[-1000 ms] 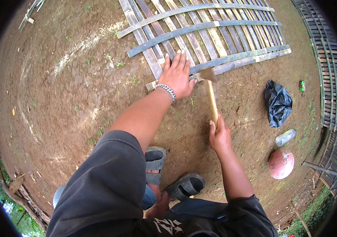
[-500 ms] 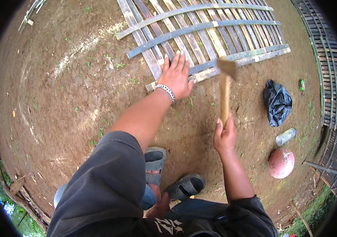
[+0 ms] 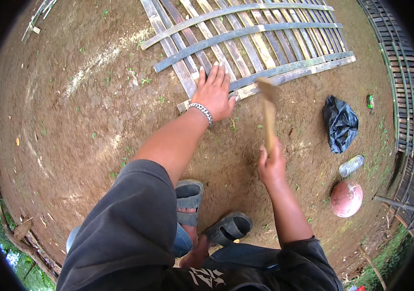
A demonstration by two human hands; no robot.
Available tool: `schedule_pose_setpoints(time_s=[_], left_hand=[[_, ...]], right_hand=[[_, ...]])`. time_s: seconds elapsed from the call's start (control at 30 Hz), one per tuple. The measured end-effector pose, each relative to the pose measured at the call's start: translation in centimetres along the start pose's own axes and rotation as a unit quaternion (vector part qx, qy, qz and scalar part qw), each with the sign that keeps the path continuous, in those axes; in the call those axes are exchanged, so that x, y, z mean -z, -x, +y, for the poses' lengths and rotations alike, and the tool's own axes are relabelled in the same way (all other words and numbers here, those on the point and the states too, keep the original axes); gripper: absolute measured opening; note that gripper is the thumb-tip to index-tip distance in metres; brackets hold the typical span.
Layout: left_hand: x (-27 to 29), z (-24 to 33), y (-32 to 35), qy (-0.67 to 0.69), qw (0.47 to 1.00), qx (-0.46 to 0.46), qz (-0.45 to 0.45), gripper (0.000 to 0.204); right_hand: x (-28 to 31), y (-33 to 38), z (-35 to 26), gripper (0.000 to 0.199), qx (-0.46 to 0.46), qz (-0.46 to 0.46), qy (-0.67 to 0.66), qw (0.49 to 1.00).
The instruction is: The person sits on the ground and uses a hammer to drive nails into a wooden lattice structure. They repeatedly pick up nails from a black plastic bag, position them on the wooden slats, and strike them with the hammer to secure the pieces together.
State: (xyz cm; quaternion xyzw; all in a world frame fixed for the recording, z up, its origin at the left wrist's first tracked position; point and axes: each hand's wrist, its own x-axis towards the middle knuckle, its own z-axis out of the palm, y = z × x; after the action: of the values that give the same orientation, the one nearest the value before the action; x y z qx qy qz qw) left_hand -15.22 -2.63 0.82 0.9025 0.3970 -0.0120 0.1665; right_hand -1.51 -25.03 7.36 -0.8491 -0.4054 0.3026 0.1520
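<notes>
A panel of bamboo slats (image 3: 245, 32) lies on the ground ahead, with long crosswise strips over its slats. My left hand (image 3: 214, 92) presses flat on its near left corner, fingers stretched out over the ends of the near crosswise strips. Part of that corner is hidden under the palm. In my right hand (image 3: 272, 167) is a hatchet (image 3: 268, 116), gripped low on its pale wooden handle. Its rusty brown head points away from me, close to the panel's near edge. The head is blurred by motion, and I cannot tell whether it touches the strip.
To the right lie a black plastic bag (image 3: 341, 124), a clear plastic bottle (image 3: 351, 166), a worn pink ball (image 3: 346, 198) and a small green wrapper (image 3: 370, 101). A slatted bamboo fence (image 3: 408, 92) runs along the right side. My sandalled feet (image 3: 189, 202) stand on bare soil.
The hatchet has swung a little to the left, its head tilting left and slightly downward in the picture. My right hand has shifted slightly left with it; my left hand stays on the panel's corner.
</notes>
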Motion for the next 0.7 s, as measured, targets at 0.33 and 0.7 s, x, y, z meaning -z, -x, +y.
schedule_pose_setpoints(time_s=[0.33,0.7], left_hand=[[0.3,0.6,-0.2,0.025,1.000,0.009,-0.015,0.074],[0.9,-1.7,1.7,0.025,0.999,0.028,0.037,0.096]], right_hand=[[2.6,3.5,11.5,0.061,0.054,0.114,0.109,0.986],[0.4,2.3,6.2,0.072,0.183,0.162,0.149,0.958]])
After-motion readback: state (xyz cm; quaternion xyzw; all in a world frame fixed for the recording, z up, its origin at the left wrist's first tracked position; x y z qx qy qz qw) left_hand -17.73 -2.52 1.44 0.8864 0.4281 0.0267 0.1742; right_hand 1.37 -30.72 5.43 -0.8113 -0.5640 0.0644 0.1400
